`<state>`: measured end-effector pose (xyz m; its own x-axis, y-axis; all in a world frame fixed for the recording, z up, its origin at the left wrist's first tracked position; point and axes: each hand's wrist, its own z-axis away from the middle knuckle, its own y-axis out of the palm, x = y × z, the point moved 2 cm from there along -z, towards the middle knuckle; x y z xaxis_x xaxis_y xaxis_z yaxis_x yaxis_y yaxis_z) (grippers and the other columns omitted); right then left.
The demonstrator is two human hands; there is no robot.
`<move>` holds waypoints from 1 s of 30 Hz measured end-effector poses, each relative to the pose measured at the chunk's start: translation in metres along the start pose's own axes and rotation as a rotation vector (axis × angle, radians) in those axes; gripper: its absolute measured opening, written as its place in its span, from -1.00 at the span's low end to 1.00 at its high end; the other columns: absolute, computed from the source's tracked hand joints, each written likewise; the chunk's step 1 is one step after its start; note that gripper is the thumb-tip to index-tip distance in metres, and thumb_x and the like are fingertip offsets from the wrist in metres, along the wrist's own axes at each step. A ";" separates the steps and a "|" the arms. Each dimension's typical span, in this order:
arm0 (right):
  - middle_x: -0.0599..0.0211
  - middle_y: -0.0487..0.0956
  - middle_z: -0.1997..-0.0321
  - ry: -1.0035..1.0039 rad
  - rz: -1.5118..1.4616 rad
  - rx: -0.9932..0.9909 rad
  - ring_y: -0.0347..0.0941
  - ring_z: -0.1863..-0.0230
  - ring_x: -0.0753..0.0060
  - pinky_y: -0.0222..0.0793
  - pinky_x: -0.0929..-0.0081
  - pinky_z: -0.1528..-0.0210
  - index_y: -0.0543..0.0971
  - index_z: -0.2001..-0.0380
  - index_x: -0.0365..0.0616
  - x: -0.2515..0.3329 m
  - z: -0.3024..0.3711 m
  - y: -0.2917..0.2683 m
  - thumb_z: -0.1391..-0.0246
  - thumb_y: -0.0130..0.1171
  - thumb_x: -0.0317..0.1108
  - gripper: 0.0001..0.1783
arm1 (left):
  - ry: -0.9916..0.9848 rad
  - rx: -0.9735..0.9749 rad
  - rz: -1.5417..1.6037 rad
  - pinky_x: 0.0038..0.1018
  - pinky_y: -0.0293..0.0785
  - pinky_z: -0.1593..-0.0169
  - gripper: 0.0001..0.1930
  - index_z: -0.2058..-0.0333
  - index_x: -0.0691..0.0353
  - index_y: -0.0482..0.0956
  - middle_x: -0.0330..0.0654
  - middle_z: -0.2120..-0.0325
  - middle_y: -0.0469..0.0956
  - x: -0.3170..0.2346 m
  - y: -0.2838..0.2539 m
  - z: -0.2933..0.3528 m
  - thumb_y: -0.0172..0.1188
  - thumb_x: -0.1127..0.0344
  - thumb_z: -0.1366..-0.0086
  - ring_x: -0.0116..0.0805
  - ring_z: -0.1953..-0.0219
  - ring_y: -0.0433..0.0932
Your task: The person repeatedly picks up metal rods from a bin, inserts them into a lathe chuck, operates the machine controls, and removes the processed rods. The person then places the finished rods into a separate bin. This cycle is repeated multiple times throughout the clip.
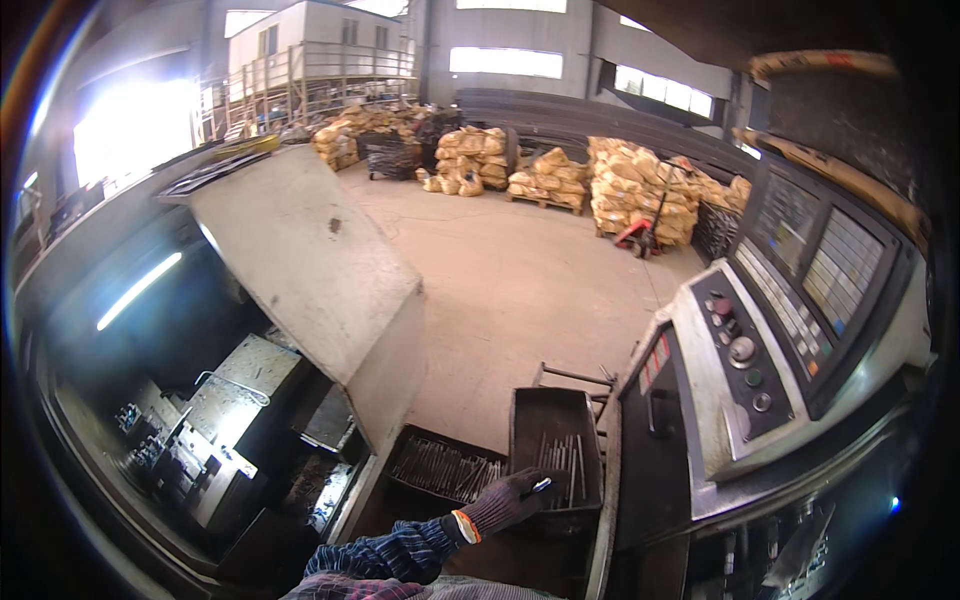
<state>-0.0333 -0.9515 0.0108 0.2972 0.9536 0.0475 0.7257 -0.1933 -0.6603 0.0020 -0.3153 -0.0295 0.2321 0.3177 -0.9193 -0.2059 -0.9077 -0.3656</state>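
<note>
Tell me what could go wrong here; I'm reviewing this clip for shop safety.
1. The gloved hand pinches a thin metal rod at its fingertips over the dark tray; the light grip could let it slip and drop.
2. The tray holds loose rods; reaching among them could snag the knit glove or jab a finger.
3. The sleeve hangs near the open machine bay, where it might catch.
</note>
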 end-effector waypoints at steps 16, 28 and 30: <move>0.14 0.67 0.11 -0.790 -1.610 1.075 0.64 0.07 0.14 0.57 0.24 0.10 0.63 0.03 -0.17 0.595 0.157 -0.134 -0.17 0.29 -0.17 -0.62 | 0.341 -0.407 0.438 -0.34 0.38 -0.31 -0.58 -0.26 0.24 0.45 -0.11 -0.24 0.47 -0.015 -0.142 0.172 0.14 0.34 -0.47 -0.29 -0.27 0.44; 0.03 0.61 -0.15 -1.379 -1.549 1.856 0.56 -0.18 0.19 0.50 0.30 -0.18 0.54 -0.22 -0.17 0.732 0.250 -0.157 -0.30 0.22 -0.24 -0.53 | 0.300 -1.052 0.767 -0.38 0.47 -0.21 -0.63 -0.23 0.36 0.47 -0.10 -0.14 0.56 -0.028 -0.182 0.310 0.06 0.38 -0.52 -0.34 -0.08 0.56; 0.03 0.62 -0.13 -1.395 -1.494 2.025 0.57 -0.16 0.20 0.50 0.31 -0.17 0.53 -0.23 -0.17 0.749 0.262 -0.150 -0.30 0.21 -0.24 -0.52 | 0.198 -1.160 0.707 -0.40 0.49 -0.20 -0.63 -0.23 0.35 0.47 -0.11 -0.12 0.57 -0.036 -0.190 0.319 0.05 0.36 -0.53 -0.36 -0.09 0.56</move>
<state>-0.0821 -0.1480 -0.0516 -0.2156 0.0269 0.9761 -0.9454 -0.2560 -0.2017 -0.2705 -0.0672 0.0267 0.5617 -0.2592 -0.7857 0.5468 -0.5964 0.5876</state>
